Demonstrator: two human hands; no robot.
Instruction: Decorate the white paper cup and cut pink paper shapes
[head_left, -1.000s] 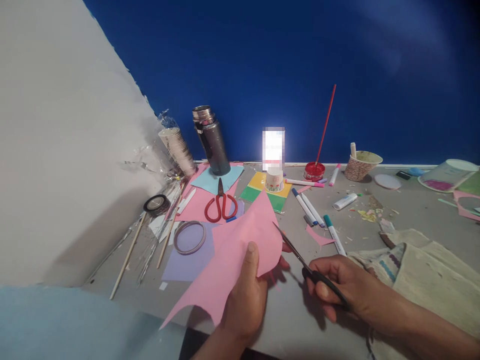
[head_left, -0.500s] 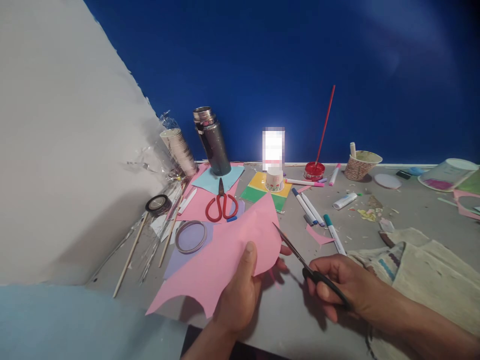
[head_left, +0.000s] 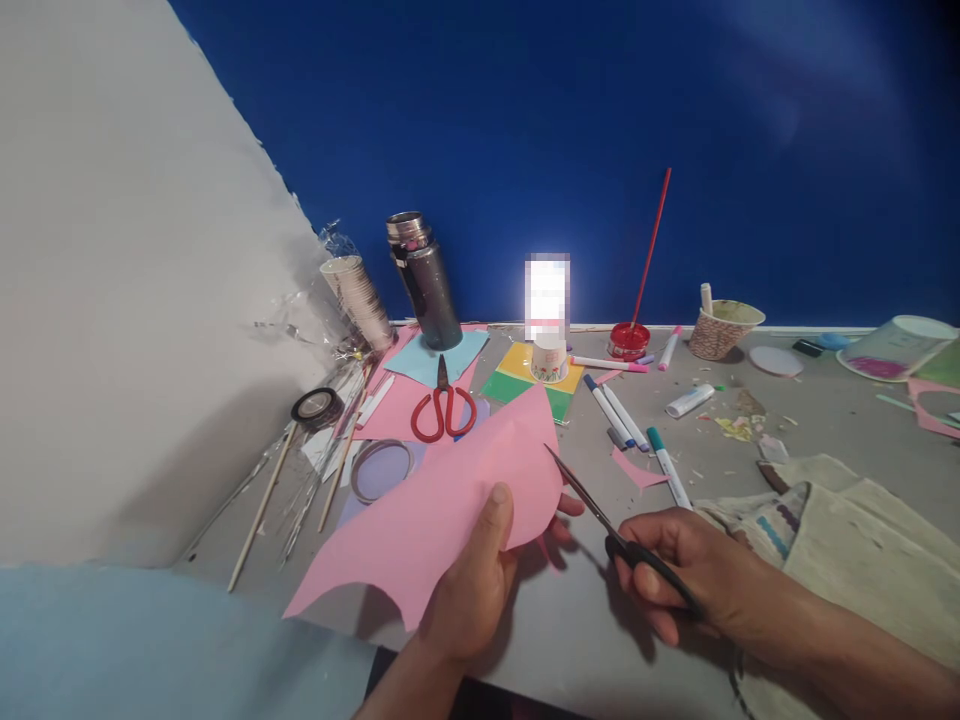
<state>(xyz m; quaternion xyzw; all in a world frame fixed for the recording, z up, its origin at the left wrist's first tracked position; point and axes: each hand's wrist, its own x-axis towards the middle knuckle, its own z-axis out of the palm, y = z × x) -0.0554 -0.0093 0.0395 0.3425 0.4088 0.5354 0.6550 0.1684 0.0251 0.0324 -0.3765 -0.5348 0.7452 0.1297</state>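
Observation:
A curved sheet of pink paper (head_left: 442, 510) with a scooped-out lower edge is held up in my left hand (head_left: 480, 590). The thumb presses on its front and the other fingers are behind it, their tips showing at the right edge. My right hand (head_left: 675, 570) is closed around the black handles of a pair of scissors (head_left: 589, 500). The blades look closed, and their tip points up and left at the paper's right edge; whether it touches the paper I cannot tell.
Red-handled scissors (head_left: 443, 405), a tape roll (head_left: 382, 471) and a dark flask (head_left: 427, 290) lie or stand beyond the paper. Several markers (head_left: 670, 468) are scattered to the right, near a patterned cup (head_left: 721, 332) and a beige cloth (head_left: 847, 560). Wooden sticks (head_left: 261, 510) lie at left.
The pink paper has tilted slightly, its lower left end shifting left and up and covering more of the purple paper behind. My right hand and the scissors stay almost still.

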